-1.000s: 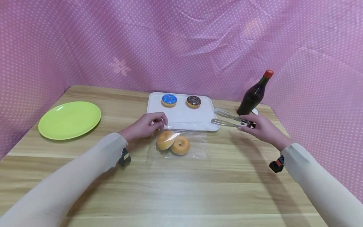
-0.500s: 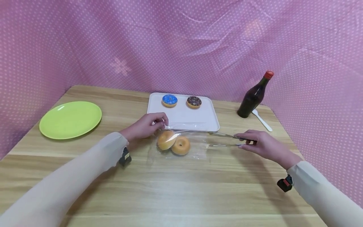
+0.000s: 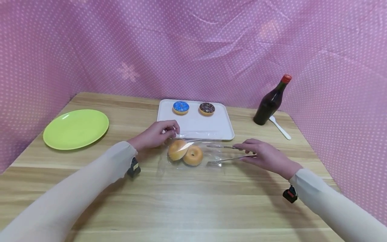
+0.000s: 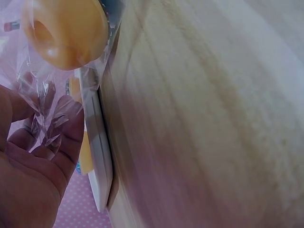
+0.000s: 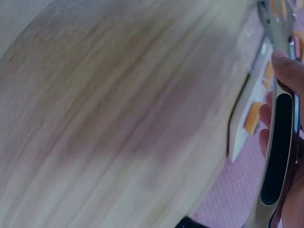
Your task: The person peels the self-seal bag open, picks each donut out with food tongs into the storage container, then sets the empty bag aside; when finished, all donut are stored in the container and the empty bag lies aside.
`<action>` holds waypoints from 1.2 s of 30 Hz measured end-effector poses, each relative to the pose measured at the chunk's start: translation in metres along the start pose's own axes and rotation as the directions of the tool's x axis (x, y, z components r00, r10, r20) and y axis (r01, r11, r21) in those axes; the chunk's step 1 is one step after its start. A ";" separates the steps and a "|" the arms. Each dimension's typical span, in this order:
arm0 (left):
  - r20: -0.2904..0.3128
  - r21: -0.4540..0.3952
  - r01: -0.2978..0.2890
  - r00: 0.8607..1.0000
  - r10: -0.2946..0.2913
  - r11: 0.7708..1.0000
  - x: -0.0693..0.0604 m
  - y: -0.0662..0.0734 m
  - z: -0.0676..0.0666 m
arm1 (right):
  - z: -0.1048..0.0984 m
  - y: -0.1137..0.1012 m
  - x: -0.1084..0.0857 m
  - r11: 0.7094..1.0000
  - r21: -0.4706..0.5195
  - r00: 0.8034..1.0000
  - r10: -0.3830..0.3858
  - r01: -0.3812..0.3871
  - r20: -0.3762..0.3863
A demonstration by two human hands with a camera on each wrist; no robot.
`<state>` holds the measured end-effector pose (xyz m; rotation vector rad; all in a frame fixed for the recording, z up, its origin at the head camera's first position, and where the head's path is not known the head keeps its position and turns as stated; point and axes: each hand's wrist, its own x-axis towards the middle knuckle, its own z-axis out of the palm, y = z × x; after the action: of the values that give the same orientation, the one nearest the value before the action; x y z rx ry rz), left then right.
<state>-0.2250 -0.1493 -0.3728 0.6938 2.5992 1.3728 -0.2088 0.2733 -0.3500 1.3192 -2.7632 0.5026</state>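
Observation:
A clear plastic bag (image 3: pixel 216 153) with two plain doughnuts inside lies in front of the white tray (image 3: pixel 195 126). One doughnut (image 3: pixel 176 151) leans against the other doughnut (image 3: pixel 194 160). My left hand (image 3: pixel 155 134) pinches the bag's upper left edge; the left wrist view shows crumpled film (image 4: pixel 50 114) between thumb and fingers. With my right hand (image 3: pixel 263 156) I hold metal tongs (image 3: pixel 229 159) with dark handle inlays, their arms spread apart. The tong tips reach the bag's right side, right of the doughnuts; whether they are inside it, I cannot tell.
On the tray sit a blue-iced doughnut (image 3: pixel 181 107) and a chocolate-iced doughnut (image 3: pixel 207 108). A green plate (image 3: pixel 75 129) lies at the left. At the back right are a dark bottle (image 3: pixel 268 106) with a red cap and a white utensil (image 3: pixel 282 128).
My right hand has come nearer to me, then moved left, bringing the tong tips from beside the tray to the bag. The white utensil has come into sight. My left hand stays put.

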 end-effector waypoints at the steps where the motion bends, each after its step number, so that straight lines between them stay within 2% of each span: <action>1: 0.001 0.001 -0.007 1.000 0.007 1.000 0.001 0.000 0.000 | 0.001 -0.001 0.001 1.000 0.001 1.000 -0.005 0.005 0.000; 4: 0.001 0.005 -0.023 1.000 0.023 1.000 0.003 0.000 0.002 | 0.005 -0.004 0.005 1.000 -0.009 1.000 -0.019 0.019 -0.001; 13: 0.001 -0.017 -0.002 1.000 0.002 1.000 -0.001 0.002 0.004 | 0.010 -0.012 0.019 0.990 -0.085 0.993 -0.116 0.115 -0.017; 19: -0.004 -0.009 0.001 1.000 -0.001 1.000 -0.003 0.002 0.003 | 0.010 -0.014 0.026 0.982 -0.120 0.989 -0.149 0.146 -0.017; 27: -0.008 -0.008 0.011 1.000 -0.012 1.000 -0.003 -0.001 0.002 | 0.009 -0.015 0.028 0.976 -0.134 0.984 -0.175 0.170 -0.027; 36: -0.015 -0.009 -0.007 1.000 0.007 1.000 -0.004 -0.002 0.001 | 0.009 -0.015 0.027 0.960 -0.172 0.970 -0.234 0.222 -0.057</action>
<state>-0.2213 -0.1516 -0.3749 0.6952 2.6028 1.3954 -0.2134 0.2415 -0.3499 1.5170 -2.4857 0.2971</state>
